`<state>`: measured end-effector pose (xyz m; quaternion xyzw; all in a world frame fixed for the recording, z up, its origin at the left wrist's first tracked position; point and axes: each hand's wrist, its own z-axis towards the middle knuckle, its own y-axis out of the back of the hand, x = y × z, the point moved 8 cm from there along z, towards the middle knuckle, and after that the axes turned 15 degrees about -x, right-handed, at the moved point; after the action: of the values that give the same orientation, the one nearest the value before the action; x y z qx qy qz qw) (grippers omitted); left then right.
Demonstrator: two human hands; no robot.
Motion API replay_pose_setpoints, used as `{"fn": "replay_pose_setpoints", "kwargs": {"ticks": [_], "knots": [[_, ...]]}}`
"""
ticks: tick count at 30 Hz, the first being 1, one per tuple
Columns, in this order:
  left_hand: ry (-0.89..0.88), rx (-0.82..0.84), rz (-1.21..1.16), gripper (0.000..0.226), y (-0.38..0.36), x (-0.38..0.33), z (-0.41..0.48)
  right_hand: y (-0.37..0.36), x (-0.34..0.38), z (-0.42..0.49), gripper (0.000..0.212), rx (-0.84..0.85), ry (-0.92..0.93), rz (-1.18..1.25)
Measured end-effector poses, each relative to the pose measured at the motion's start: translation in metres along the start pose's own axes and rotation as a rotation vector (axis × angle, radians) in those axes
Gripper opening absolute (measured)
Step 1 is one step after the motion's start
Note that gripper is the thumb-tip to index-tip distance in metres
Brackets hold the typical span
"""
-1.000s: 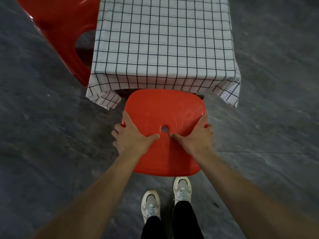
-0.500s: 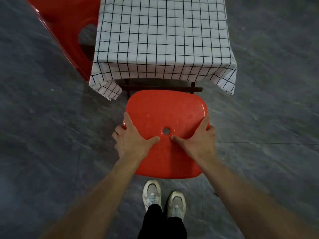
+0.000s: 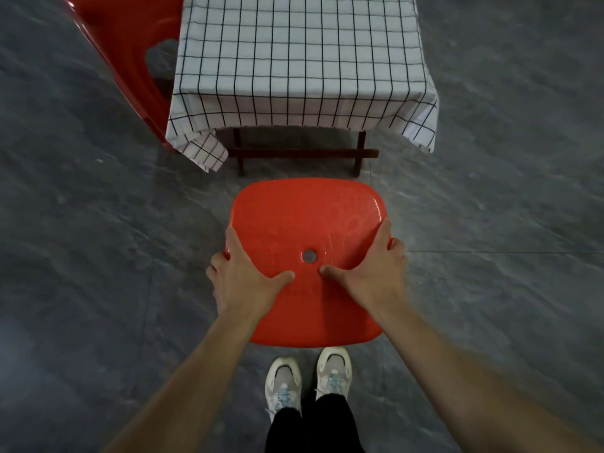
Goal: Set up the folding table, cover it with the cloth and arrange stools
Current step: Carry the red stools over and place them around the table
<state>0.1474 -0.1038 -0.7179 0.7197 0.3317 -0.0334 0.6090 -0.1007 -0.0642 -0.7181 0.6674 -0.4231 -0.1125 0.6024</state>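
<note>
holding a red stool (image 3: pixel 307 220) by its seat, one hand to each side edge. on the left edge, the left hand (image 3: pixel 243 282), fingers (image 3: pixel 234 243) curled over the rim and down its side, thumb laid flat across the top and pointing at the small round hole (image 3: pixel 309 255) in the middle of the seat. on the right edge, the right hand (image 3: pixel 372 276) in mirror fashion: fingers (image 3: pixel 380 237) wrapped round the rim, thumb stretched inward, tip just short of the same hole. narrow, closed grips on the seat at both sides.

cannot tell whether resting on the floor (image 3: pixel 98 256) or lifted off it, with the stool's legs hidden under the seat.

placed just in front of the near end of the desk (image 3: pixel 300 154), apart from it, with a strip of grey stone-patterned floor showing between the seat's far edge and the desk's dark wooden legs and crossbar. over the desk, a white cloth (image 3: pixel 294 60) with a black grid, hanging down past the near and side edges, bunched into a fold at the near left corner.

at the desk's left side, toward the upper left, a second red stool (image 3: pixel 124 37), partly behind the hanging cloth and cut off by the frame.

right under the seat's near edge, two white shoes (image 3: pixel 283 380) with blue laces, side by side, below black trouser legs.
</note>
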Motion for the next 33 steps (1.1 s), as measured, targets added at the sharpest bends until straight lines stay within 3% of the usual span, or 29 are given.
{"fn": "replay_pose_setpoints", "kwargs": {"ticks": [16,22,33], "knots": [[-0.007,0.106,0.015,0.127,-0.017,0.02,-0.018,-0.011,-0.016,-0.017,0.129,0.059,0.016,0.086],[0.001,0.11,-0.011,0.118,-0.017,0.017,-0.015,0.002,-0.015,-0.012,0.111,-0.031,0.064,0.107],[-0.054,0.086,-0.011,0.108,-0.016,0.011,-0.01,0.001,-0.017,-0.007,0.111,-0.038,0.059,0.091]]}}
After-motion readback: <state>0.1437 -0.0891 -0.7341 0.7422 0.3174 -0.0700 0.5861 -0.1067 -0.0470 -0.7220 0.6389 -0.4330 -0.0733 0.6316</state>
